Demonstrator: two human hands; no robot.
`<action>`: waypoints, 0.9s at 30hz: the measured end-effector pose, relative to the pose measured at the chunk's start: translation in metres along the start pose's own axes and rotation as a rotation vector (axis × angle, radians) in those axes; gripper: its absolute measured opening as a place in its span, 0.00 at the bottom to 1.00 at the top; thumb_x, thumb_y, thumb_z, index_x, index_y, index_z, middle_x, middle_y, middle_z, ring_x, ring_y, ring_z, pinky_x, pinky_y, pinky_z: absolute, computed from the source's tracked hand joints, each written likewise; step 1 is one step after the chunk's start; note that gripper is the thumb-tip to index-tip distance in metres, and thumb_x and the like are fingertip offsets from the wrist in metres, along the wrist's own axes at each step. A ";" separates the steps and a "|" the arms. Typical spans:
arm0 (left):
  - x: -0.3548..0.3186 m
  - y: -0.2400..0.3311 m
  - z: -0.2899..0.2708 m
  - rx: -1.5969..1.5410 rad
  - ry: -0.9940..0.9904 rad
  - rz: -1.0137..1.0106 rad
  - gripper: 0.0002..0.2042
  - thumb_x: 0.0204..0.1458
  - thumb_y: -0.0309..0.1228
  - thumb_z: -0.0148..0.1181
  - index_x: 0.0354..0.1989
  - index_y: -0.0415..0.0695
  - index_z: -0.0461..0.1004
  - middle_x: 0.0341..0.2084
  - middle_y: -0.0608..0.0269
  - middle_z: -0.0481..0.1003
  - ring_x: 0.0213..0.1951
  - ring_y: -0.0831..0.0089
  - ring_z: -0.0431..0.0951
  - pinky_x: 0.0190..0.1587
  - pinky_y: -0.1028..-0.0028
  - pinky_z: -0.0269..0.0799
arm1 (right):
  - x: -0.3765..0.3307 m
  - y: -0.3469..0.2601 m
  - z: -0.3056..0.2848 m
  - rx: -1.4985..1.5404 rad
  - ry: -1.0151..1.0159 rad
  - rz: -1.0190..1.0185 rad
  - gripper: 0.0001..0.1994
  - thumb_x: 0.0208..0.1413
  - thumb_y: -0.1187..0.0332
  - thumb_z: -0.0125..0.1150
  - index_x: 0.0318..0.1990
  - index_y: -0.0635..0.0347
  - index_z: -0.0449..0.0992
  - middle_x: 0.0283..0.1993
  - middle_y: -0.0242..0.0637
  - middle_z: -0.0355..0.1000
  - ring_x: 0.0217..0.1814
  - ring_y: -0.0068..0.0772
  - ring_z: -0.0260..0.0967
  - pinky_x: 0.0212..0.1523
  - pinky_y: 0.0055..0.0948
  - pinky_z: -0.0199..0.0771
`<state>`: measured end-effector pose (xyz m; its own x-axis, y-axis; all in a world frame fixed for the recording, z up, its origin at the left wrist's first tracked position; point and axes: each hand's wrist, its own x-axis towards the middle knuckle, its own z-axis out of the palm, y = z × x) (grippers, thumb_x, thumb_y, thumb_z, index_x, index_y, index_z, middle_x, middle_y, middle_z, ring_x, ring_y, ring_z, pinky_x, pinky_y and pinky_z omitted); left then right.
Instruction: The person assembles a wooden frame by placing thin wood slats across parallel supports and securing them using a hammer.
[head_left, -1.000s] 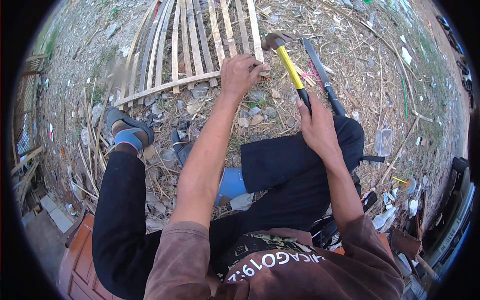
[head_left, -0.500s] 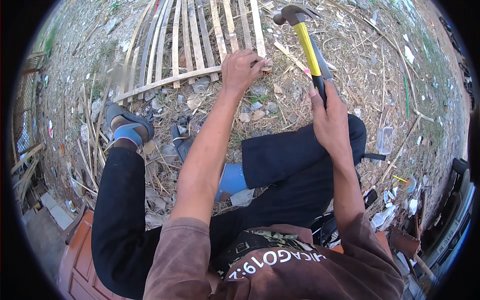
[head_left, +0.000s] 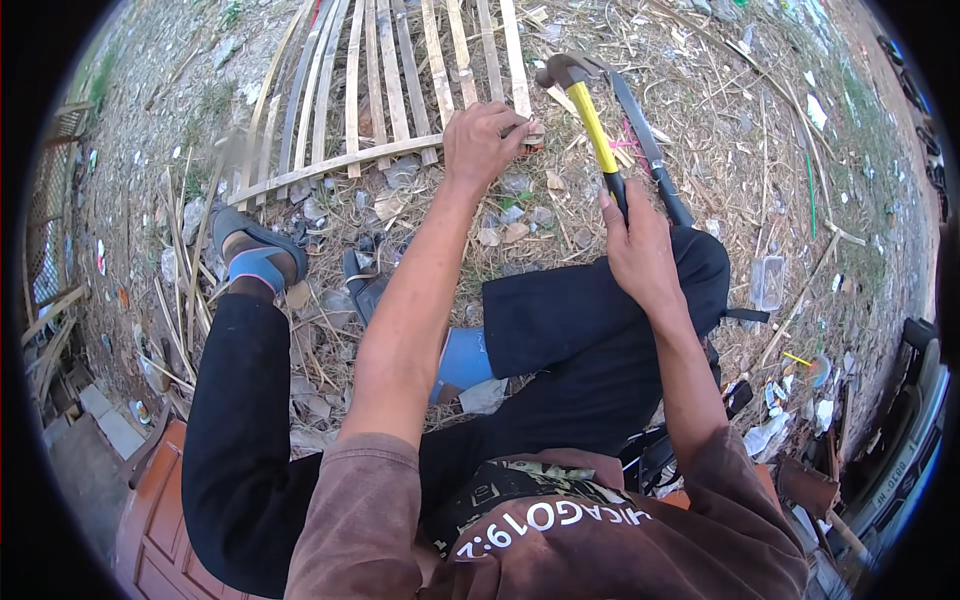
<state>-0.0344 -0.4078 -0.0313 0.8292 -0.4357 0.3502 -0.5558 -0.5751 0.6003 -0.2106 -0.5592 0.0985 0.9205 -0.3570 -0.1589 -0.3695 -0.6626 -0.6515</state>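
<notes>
My left hand [head_left: 484, 145] is closed around the right end of a pale wooden cross slat [head_left: 335, 163]. Thumb and forefinger meet near its tip; whether a nail sits between them is too small to tell. Several long thin slats [head_left: 388, 80] fan away from this crosspiece. My right hand [head_left: 640, 245] grips a claw hammer [head_left: 594, 115] by its black and yellow handle, the metal head raised to the right of the slats. Just right of the hammer, a long-bladed knife [head_left: 643, 130] with a dark handle lies on the ground near my knee.
Dry straw, stones and wood scraps litter the ground. A clear plastic container [head_left: 768, 283] lies at the right. My sandalled foot [head_left: 262, 250] is close to the crosspiece's left end. A vehicle's bumper [head_left: 905, 440] borders the right, a lattice panel [head_left: 48, 225] the far left.
My right hand and the hammer have shifted a little left and down, and the knife now shows beside them. My left hand stays almost still on the slat.
</notes>
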 end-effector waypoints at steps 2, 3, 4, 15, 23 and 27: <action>0.003 0.003 0.001 -0.005 0.037 0.041 0.09 0.51 0.42 0.71 0.27 0.51 0.86 0.27 0.69 0.81 0.32 0.65 0.80 0.33 0.65 0.71 | 0.003 0.013 0.004 -0.027 -0.039 -0.056 0.10 0.68 0.67 0.54 0.43 0.65 0.65 0.22 0.59 0.69 0.28 0.70 0.71 0.29 0.58 0.64; 0.002 0.001 0.001 0.000 0.064 0.066 0.09 0.51 0.40 0.71 0.28 0.50 0.86 0.27 0.68 0.82 0.30 0.65 0.81 0.31 0.65 0.72 | 0.003 0.009 0.003 -0.024 -0.026 -0.043 0.09 0.68 0.67 0.54 0.43 0.65 0.65 0.22 0.59 0.69 0.28 0.69 0.71 0.29 0.58 0.64; -0.002 -0.002 0.001 -0.009 0.061 0.067 0.09 0.51 0.40 0.71 0.28 0.49 0.86 0.28 0.68 0.82 0.30 0.64 0.81 0.32 0.65 0.74 | 0.002 -0.002 0.000 0.031 -0.024 -0.008 0.09 0.68 0.67 0.55 0.44 0.64 0.65 0.21 0.59 0.69 0.28 0.68 0.71 0.28 0.57 0.64; -0.003 -0.001 -0.001 -0.014 0.022 0.033 0.09 0.49 0.42 0.71 0.26 0.51 0.85 0.26 0.70 0.81 0.35 0.66 0.79 0.38 0.63 0.71 | 0.004 -0.017 -0.014 0.085 -0.033 0.044 0.10 0.69 0.66 0.55 0.44 0.64 0.66 0.25 0.55 0.71 0.28 0.63 0.71 0.30 0.51 0.65; -0.002 -0.003 -0.004 -0.023 -0.039 0.080 0.11 0.51 0.43 0.70 0.32 0.49 0.86 0.30 0.67 0.81 0.39 0.64 0.79 0.42 0.63 0.73 | -0.014 0.027 0.005 0.286 -0.097 0.277 0.13 0.69 0.62 0.55 0.48 0.65 0.71 0.29 0.48 0.73 0.30 0.44 0.72 0.34 0.42 0.68; -0.003 -0.014 -0.014 -0.054 -0.093 0.212 0.10 0.50 0.35 0.72 0.38 0.44 0.85 0.36 0.61 0.83 0.40 0.59 0.81 0.45 0.62 0.77 | -0.021 0.023 0.003 0.289 -0.148 0.315 0.12 0.69 0.63 0.55 0.48 0.65 0.70 0.29 0.50 0.72 0.31 0.46 0.72 0.36 0.43 0.68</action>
<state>-0.0282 -0.3886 -0.0303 0.6837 -0.6060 0.4065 -0.7109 -0.4273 0.5586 -0.2381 -0.5653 0.0847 0.7846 -0.4001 -0.4736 -0.6035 -0.3183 -0.7310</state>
